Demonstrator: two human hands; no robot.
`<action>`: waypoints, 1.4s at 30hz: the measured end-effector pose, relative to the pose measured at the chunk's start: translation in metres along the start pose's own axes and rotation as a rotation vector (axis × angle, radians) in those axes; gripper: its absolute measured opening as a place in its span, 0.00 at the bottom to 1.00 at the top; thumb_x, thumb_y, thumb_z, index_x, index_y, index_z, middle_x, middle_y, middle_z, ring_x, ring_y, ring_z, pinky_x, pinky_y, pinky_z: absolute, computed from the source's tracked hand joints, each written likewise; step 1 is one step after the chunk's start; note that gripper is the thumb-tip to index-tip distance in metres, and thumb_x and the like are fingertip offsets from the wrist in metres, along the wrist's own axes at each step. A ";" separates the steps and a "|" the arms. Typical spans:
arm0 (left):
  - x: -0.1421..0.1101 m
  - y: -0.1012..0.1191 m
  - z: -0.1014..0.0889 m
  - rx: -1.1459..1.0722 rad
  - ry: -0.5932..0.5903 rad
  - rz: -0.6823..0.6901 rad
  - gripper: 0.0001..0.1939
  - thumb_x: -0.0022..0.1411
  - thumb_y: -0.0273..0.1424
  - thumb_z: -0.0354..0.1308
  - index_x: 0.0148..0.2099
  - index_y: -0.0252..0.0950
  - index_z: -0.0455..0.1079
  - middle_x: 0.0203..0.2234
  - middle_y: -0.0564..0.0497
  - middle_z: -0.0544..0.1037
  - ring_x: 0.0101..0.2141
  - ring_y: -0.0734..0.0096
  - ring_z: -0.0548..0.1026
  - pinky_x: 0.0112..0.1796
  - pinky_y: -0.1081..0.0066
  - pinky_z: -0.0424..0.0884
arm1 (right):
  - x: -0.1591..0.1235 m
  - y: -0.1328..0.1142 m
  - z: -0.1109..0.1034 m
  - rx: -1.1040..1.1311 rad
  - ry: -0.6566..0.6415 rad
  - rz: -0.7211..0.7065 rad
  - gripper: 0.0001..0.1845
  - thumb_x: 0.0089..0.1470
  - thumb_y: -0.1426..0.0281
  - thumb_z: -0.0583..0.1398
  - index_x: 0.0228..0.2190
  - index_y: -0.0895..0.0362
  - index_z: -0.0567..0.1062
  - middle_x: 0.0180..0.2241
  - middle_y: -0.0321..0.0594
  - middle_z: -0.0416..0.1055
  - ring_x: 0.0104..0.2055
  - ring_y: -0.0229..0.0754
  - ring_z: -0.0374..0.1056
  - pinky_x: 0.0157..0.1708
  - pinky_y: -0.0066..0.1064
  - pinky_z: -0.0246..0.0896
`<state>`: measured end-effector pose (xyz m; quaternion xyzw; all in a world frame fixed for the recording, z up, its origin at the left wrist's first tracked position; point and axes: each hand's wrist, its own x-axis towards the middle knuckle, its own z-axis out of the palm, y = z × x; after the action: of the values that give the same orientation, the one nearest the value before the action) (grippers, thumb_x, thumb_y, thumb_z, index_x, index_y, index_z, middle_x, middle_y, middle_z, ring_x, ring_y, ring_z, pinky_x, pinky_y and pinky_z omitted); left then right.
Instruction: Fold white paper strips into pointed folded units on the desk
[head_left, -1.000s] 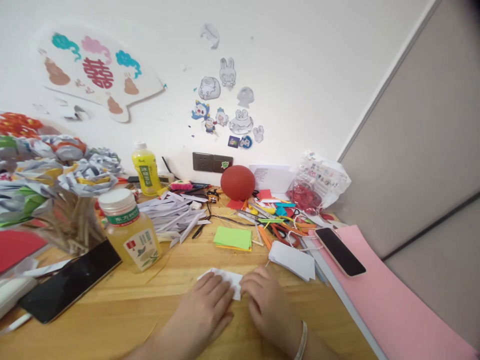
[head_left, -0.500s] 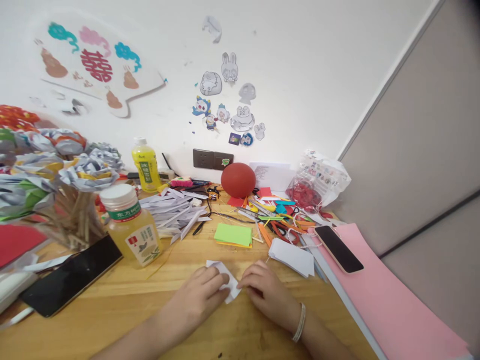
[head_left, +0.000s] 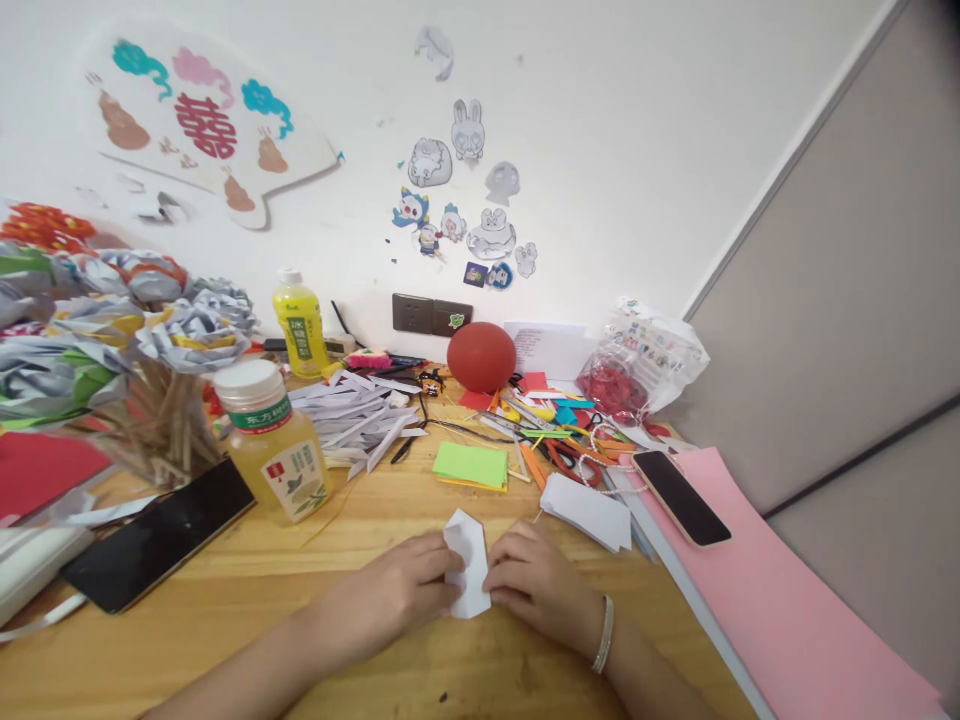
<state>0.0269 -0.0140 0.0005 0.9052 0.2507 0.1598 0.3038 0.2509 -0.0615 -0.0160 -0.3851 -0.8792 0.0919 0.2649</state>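
Note:
A small white piece of folded paper [head_left: 470, 562] stands out between my two hands, low over the wooden table. My left hand [head_left: 420, 578] grips its left edge, thumb in front and fingers curled. On the opposite side, my right hand [head_left: 526, 578] pinches the lower right edge, with a pale bracelet on that wrist. The paper's upper corners look folded in to a blunt point. Beyond the hands lies a stack of green paper slips [head_left: 471, 465] with orange ones beneath. A stack of white paper slips [head_left: 587, 510] rests to the right of it.
A drink bottle [head_left: 271, 445] and a dark phone [head_left: 161, 535] are on the left, near paper flowers [head_left: 191, 335] on sticks. White paper strips [head_left: 352, 418], a red balloon [head_left: 481, 357] and scissors [head_left: 574, 462] lie behind. Another phone [head_left: 681, 497] rests on pink paper [head_left: 795, 590] at right.
The paper has turned more upright between my hands, showing its folded face. My left hand has shifted to the paper's left edge, uncovering more of it. The camera view has shifted slightly.

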 end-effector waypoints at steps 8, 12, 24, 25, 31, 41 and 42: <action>0.002 -0.001 -0.007 0.080 -0.002 0.296 0.12 0.66 0.28 0.46 0.37 0.42 0.72 0.35 0.51 0.76 0.38 0.69 0.71 0.41 0.72 0.64 | -0.003 0.000 0.004 -0.180 -0.003 -0.099 0.08 0.58 0.72 0.56 0.28 0.54 0.73 0.30 0.36 0.70 0.33 0.38 0.61 0.32 0.31 0.53; 0.005 -0.004 -0.007 0.053 -0.023 0.278 0.10 0.66 0.30 0.49 0.38 0.42 0.73 0.34 0.51 0.76 0.38 0.69 0.71 0.40 0.72 0.64 | -0.001 0.001 0.004 -0.050 -0.044 -0.051 0.07 0.57 0.69 0.58 0.28 0.55 0.74 0.32 0.38 0.70 0.35 0.39 0.61 0.35 0.31 0.56; 0.007 -0.004 0.021 0.048 0.151 0.018 0.07 0.58 0.26 0.55 0.28 0.37 0.64 0.26 0.52 0.71 0.31 0.69 0.68 0.34 0.71 0.63 | 0.006 -0.001 0.014 0.189 0.026 0.305 0.07 0.46 0.71 0.68 0.24 0.56 0.74 0.29 0.33 0.69 0.36 0.39 0.62 0.38 0.31 0.54; 0.007 -0.003 0.021 0.061 0.154 0.003 0.07 0.58 0.26 0.54 0.27 0.36 0.64 0.26 0.51 0.71 0.31 0.68 0.68 0.33 0.71 0.62 | 0.006 -0.001 0.015 0.191 0.026 0.320 0.07 0.46 0.71 0.68 0.24 0.56 0.74 0.29 0.33 0.69 0.37 0.39 0.62 0.38 0.31 0.54; 0.010 0.003 0.023 0.150 0.142 -0.083 0.07 0.57 0.25 0.53 0.26 0.36 0.65 0.27 0.50 0.70 0.33 0.66 0.67 0.34 0.70 0.62 | 0.009 -0.005 0.018 0.182 0.029 0.375 0.06 0.47 0.70 0.67 0.24 0.56 0.74 0.28 0.33 0.68 0.36 0.39 0.61 0.39 0.31 0.52; 0.011 -0.009 0.012 -0.038 0.052 0.050 0.03 0.57 0.27 0.58 0.30 0.39 0.71 0.33 0.52 0.72 0.38 0.68 0.68 0.40 0.71 0.62 | 0.008 -0.001 0.011 0.235 -0.062 0.318 0.04 0.48 0.69 0.67 0.27 0.53 0.76 0.31 0.32 0.69 0.38 0.39 0.61 0.41 0.31 0.51; 0.011 -0.010 0.008 -0.067 0.024 0.083 0.03 0.57 0.28 0.59 0.30 0.39 0.71 0.33 0.52 0.72 0.39 0.68 0.68 0.41 0.71 0.61 | 0.008 -0.001 0.009 0.241 -0.084 0.293 0.04 0.48 0.68 0.67 0.27 0.53 0.76 0.32 0.32 0.69 0.39 0.39 0.61 0.41 0.31 0.51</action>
<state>0.0359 -0.0050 -0.0108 0.9021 0.2112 0.1916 0.3238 0.2415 -0.0559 -0.0199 -0.4705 -0.8066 0.2501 0.2561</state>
